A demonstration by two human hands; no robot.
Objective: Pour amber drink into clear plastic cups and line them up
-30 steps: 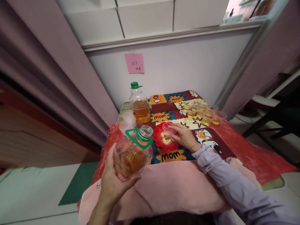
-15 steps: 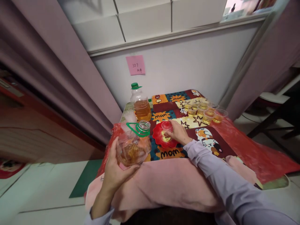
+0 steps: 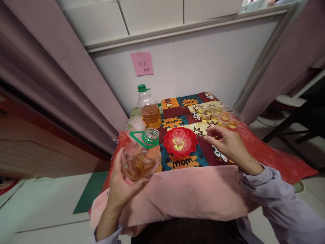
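My left hand [image 3: 118, 188] grips a clear plastic jug [image 3: 141, 162] low on its side. The jug has a green handle ring and an uncapped mouth, leans slightly, and shows amber liquid in its lower part. To its right, a small clear plastic cup [image 3: 178, 135] stands upright on a red scalloped plate [image 3: 166, 145]; any liquid in the cup is hard to make out. My right hand [image 3: 230, 144] hovers right of the plate, apart from the cup, with thumb and fingers parted and nothing in them.
A green-capped jug of amber liquid [image 3: 151, 115] stands at the back left, beside stacked clear cups [image 3: 137, 122]. Several cups of yellowish liquid [image 3: 224, 119] cluster at the back right on the patterned mat [image 3: 175, 122]. A pink cloth [image 3: 193, 193] covers the front edge.
My right hand has let go of the clear cup on the red plate and moved away to the right. My left hand still holds the jug, nearly unmoved.
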